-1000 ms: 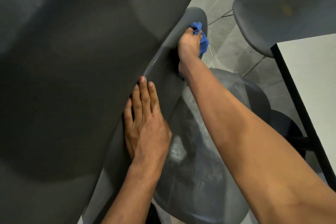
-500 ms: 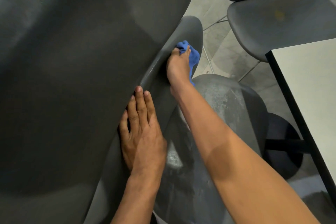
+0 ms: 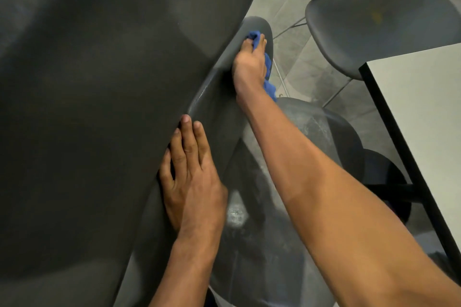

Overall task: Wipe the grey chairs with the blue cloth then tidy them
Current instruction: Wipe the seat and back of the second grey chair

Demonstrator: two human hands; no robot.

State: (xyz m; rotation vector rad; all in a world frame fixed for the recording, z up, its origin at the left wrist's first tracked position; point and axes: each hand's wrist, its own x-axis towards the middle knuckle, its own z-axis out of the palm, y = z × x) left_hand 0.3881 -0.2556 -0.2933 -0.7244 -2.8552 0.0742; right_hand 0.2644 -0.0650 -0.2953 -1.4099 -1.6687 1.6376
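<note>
Grey chair [image 3: 104,107]: head view, big dark backrest fills left side, very close to cam, seen from behind/above
Chair edge: narrow lighter rim runs up from L hand twd R hand, curving to a rounded tip
Blue cloth [image 3: 268,67]: bunched under R hand, pressed on rim near tip; bits show above the fingers & below the palm
Right hand [image 3: 249,65]: fingers curled round cloth, gripping it, arm stretched fwd
Left hand [image 3: 189,172]: flat, fingers straight & together, pressing on backrest edge, holds nothing
Change: vs half a sec ago R hand w/ cloth sits slightly lower/nearer on rim; 1 s ago it was out at the tip. L hand same spot
Meaning: prob return stroke along rim, edge mostly covered, wiping not finished
2nd chair [image 3: 379,20]: top right, well apart, yellowish mark on seat, looks unwiped; tidying not begun
White table [image 3: 424,117]: right edge, black frame
</note>
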